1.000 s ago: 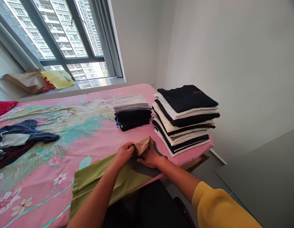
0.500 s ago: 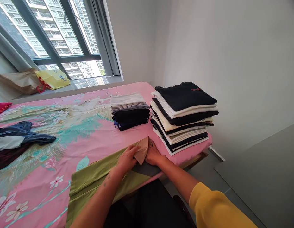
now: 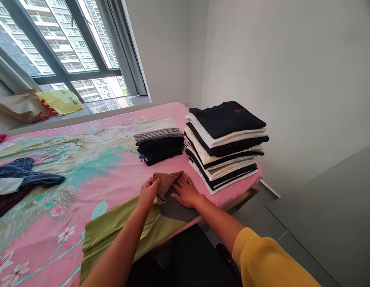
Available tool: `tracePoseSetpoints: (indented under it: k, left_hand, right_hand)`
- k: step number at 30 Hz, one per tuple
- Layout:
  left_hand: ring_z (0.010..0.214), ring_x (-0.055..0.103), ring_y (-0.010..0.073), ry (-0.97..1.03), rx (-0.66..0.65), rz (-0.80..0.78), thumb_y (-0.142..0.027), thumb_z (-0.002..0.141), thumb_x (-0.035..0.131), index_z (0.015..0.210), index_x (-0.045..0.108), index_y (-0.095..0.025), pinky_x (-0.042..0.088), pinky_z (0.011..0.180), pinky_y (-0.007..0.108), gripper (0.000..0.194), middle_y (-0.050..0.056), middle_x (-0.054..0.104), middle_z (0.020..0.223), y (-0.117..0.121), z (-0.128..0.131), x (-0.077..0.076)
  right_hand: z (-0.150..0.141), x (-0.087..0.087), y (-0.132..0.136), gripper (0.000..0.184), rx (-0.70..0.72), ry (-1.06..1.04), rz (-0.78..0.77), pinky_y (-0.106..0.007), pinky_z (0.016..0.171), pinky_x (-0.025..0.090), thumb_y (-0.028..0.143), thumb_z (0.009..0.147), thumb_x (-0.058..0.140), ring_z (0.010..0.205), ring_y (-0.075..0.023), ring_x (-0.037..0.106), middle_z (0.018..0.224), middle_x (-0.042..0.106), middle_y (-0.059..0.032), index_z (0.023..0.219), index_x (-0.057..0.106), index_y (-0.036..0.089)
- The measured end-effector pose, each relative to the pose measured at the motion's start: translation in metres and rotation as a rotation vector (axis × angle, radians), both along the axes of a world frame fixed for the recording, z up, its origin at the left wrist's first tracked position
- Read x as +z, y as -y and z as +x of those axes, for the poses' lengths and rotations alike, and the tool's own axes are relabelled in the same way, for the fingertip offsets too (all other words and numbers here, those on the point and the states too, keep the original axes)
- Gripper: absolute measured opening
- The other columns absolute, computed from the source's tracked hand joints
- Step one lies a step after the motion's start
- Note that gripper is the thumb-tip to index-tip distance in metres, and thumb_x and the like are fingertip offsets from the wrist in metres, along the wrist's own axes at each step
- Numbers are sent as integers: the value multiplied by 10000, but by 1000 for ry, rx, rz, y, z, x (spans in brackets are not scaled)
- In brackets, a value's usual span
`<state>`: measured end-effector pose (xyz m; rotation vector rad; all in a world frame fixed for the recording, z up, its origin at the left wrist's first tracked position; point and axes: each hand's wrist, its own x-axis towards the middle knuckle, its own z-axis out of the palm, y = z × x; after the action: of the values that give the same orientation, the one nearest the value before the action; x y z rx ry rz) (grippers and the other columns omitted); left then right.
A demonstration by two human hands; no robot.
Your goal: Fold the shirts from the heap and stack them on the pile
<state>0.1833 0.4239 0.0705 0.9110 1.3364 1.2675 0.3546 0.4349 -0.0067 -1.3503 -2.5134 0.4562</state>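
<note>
Left hand [image 3: 148, 194] pinching tan cloth flap [image 3: 165, 182], grip closed on its edge. Right hand [image 3: 185, 192] flat, fingers spread, grip open, resting on dark grey cloth [image 3: 180, 210] beside flap. Flap lies on olive-green garment [image 3: 122, 228], at edge of pink floral bedspread [image 3: 65, 211]. Beyond hands, shorter folded clothes stack [image 3: 157, 139] beside taller stack [image 3: 223, 147]. Denim garment [image 3: 20, 175] well left.

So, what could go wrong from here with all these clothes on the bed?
The tall stack of folded shirts sits near the edge of the pink bedspread, close to the right hand, so a bump might topple it. The green garment reaches the near edge and could slip off.
</note>
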Motion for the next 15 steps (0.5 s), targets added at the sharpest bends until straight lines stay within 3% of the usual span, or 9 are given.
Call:
tracePoseSetpoints:
  k: [3, 7, 12, 15]
  left_hand:
    - [577, 544, 116, -50, -25, 77, -361, 584, 703, 799, 605, -162, 406, 541, 219, 309, -27, 626, 659, 5, 4, 6]
    - [536, 497, 99, -270, -170, 159, -345, 640, 671, 734, 619, -171, 373, 498, 201, 204, -38, 580, 594, 20, 10, 5]
    - [622, 567, 144, -447, -357, 192, -364, 719, 610, 837, 690, -201, 438, 538, 232, 216, 9, 664, 728, 38, 17, -13]
    - [774, 618, 187, -449, -325, 214, -380, 727, 609, 835, 692, -208, 483, 652, 263, 219, 28, 692, 809, 41, 21, -24]
  right_hand:
    - [0, -2, -1, 665, -9, -3, -9, -524, 1100, -22, 566, 910, 279, 1403, -270, 51, 1524, 156, -124, 1458, 198, 197]
    - [1, -1, 0, 700, 2, 6, 25, -525, 1104, 6, 545, 902, 326, 1403, -278, 10, 1522, 158, -133, 1465, 162, 161]
    - [-2, 3, 2, 724, -43, 20, 69, -549, 1097, 78, 498, 893, 371, 1397, -324, -41, 1531, 88, -145, 1475, 112, 155]
    - [-3, 4, 3, 736, -60, 35, 76, -558, 1097, 82, 471, 884, 396, 1393, -348, -1, 1528, 87, -152, 1479, 96, 157]
